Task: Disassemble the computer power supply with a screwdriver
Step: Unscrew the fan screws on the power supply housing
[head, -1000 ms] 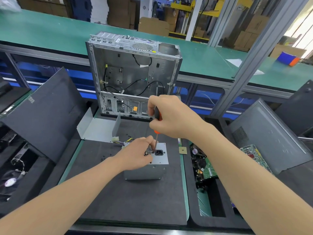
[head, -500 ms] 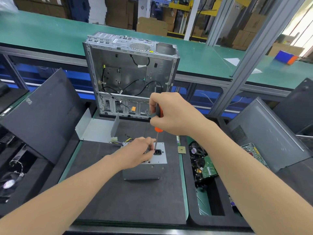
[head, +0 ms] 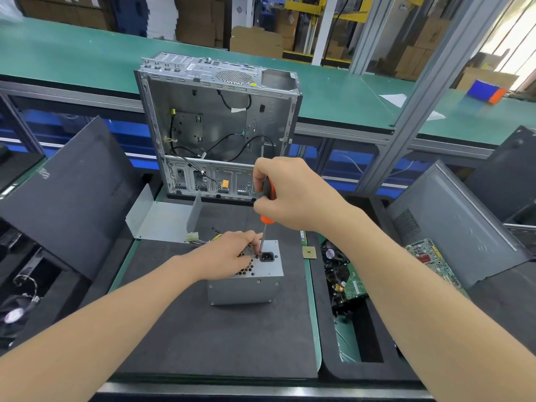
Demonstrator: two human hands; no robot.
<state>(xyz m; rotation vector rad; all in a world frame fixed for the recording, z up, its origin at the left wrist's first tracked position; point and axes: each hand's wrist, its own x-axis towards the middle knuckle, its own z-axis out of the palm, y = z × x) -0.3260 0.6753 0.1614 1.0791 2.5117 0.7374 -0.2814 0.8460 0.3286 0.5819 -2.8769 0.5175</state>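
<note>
Power supply (head: 261, 285): grey metal box standing on the dark foam mat (head: 203, 329), vented face and black socket (head: 266, 256) turned up; it sits where it sat 0.5 s ago.
Right hand (head: 293, 195): above the power supply, fist wrapped round the orange-and-black handle of the screwdriver (head: 266, 192); same grip as 0.5 s ago.
Screwdriver: nearly upright, tip down on the power supply's top face just left of the socket; no shift in the tip.
Left hand (head: 229, 253): lies on the left part of the power supply's top face, fingers bent, fingertips just beside the shaft; whether they pinch anything cannot be told; placed as before.
Cables (head: 208, 239): yellow and black bundle with a white plug, leaving the power supply's far left corner.
Bent metal plate (head: 162, 219): behind and left of the power supply.
Computer case (head: 217, 126): open, upright, directly behind the power supply.
Chip (head: 308, 252): 1 small square, just right of the power supply.
Circuit boards (head: 351, 282): in a recess further right of the power supply.
</note>
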